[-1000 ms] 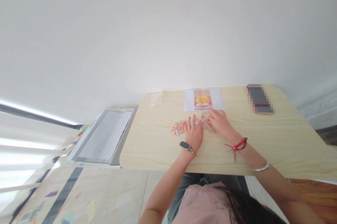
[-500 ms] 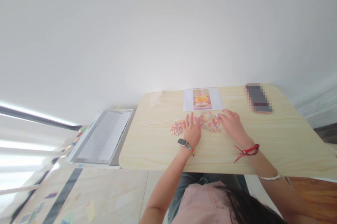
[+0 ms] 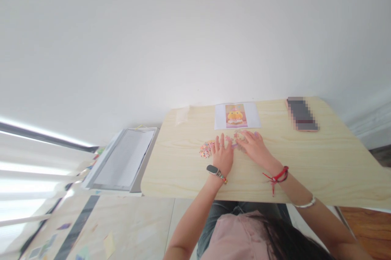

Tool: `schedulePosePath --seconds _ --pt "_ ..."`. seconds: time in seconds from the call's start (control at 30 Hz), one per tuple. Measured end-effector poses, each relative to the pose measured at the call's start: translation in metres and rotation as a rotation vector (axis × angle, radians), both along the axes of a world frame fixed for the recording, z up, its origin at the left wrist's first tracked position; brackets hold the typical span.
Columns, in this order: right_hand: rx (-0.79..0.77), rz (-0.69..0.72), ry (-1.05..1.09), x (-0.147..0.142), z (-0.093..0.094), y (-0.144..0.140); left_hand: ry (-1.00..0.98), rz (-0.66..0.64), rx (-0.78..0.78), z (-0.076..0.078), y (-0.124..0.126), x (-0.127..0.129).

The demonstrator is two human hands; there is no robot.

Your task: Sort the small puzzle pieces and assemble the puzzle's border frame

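Pieces, small and colourful (light, loose, likely easy to scatter), lie mid-surface under both flat, unclenched hands: left hand, right hand; best pinched at edges. Picture sheet at twelve o'clock.

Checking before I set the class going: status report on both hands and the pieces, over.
Left hand and right hand flat, fingers spread, on the loose coloured pieces. Second pile beside left hand. Picture sheet just beyond. Nothing blocking.
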State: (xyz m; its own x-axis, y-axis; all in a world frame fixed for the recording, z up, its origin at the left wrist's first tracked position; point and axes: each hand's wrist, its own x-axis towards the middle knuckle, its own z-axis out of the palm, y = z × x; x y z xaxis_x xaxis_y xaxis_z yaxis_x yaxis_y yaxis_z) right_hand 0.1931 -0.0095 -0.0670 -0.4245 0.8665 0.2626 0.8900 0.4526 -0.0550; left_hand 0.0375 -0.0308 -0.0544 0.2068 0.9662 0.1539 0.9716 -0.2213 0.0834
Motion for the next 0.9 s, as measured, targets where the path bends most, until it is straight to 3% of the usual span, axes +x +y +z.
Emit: schedulePosePath --seconds 0.17,0.4,0.67,0.9 --pt "-0.021 0.015 0.005 0.001 0.000 0.001 -0.030 0.005 0.009 0.000 -0.002 0.003" --pt "-0.081 -0.082 0.028 0.012 0.009 -0.002 -0.041 -0.076 -0.007 0.003 -0.001 0.007" --pt "-0.069 -0.089 0.004 0.008 0.007 -0.004 -0.016 -0.037 -0.032 0.002 -0.002 0.006" --pt "-0.034 -0.097 0.115 0.015 0.008 -0.005 -0.036 -0.032 0.013 0.001 -0.005 0.002"
